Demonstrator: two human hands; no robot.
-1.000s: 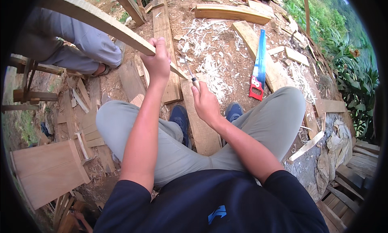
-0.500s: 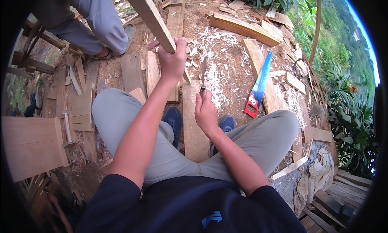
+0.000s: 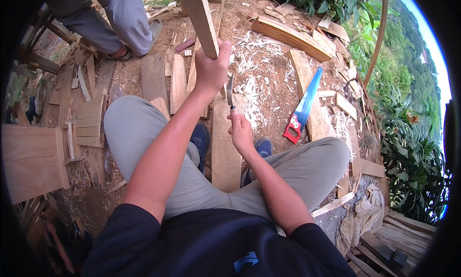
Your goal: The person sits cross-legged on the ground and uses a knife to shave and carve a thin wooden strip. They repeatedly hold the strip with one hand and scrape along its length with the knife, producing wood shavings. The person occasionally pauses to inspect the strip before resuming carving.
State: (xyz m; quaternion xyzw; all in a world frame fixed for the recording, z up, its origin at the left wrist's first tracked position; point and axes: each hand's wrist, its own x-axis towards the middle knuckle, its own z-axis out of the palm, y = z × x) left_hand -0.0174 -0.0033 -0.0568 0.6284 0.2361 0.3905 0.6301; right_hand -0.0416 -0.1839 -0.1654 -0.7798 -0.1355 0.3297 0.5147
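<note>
My left hand is closed round a long wooden strip, held up at a slant. The strip's lower end comes down near a flat plank lying between my feet; my hand partly hides whether it touches. My right hand grips a knife by its handle, mostly covered by my fingers. Its narrow, slightly curved blade points up and away from me, just right of the strip's lower end.
Curled wood shavings cover the ground ahead. A handsaw with a blue blade and red handle leans on a board at right. A thick beam lies beyond. Another person's legs stand at far left, near a wooden panel.
My left hand and the strip have shifted right, and the strip stands steeper. The knife has swung left, its blade now close to the strip. The whole view has shifted slightly.
</note>
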